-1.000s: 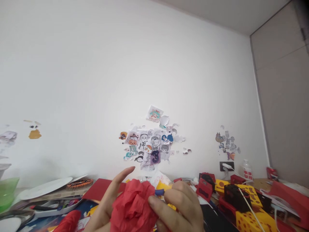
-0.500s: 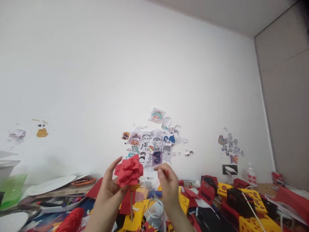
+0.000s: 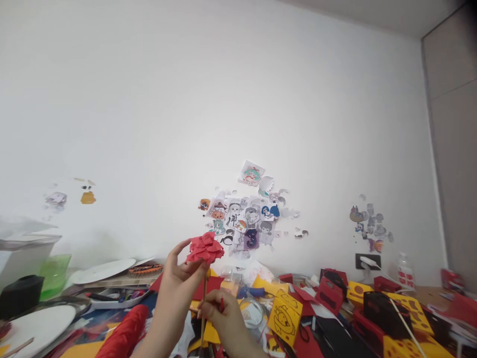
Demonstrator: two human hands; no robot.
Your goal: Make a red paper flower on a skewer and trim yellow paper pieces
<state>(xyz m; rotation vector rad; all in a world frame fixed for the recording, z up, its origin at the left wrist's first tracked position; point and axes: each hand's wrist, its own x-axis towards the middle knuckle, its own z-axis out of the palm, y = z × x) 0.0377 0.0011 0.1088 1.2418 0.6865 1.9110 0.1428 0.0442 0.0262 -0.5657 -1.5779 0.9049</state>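
Note:
A red paper flower (image 3: 206,247) with layered petals sits up in front of the wall, on a thin wooden stick (image 3: 204,288). My left hand (image 3: 179,283) is closed around the flower from the left, its thumb pressed under the petals. Lower down, my right hand (image 3: 228,318) pinches the stick between thumb and fingers. A small red piece pokes out between the right-hand fingers; I cannot make out what it is. Just right of that hand stands a clear glass jar (image 3: 251,314).
Red, black and yellow paper scraps cover the table. A yellow box with a bear drawing (image 3: 285,316) lies right of the jar, with cheese-like boxes (image 3: 406,311) farther right. At left are a red roll (image 3: 124,330), a white plate (image 3: 46,325) and a green container (image 3: 55,276).
My right hand has moved down and left from beside the flower onto the stick. The flower has tipped, showing more of its side. The view has turned slightly left.

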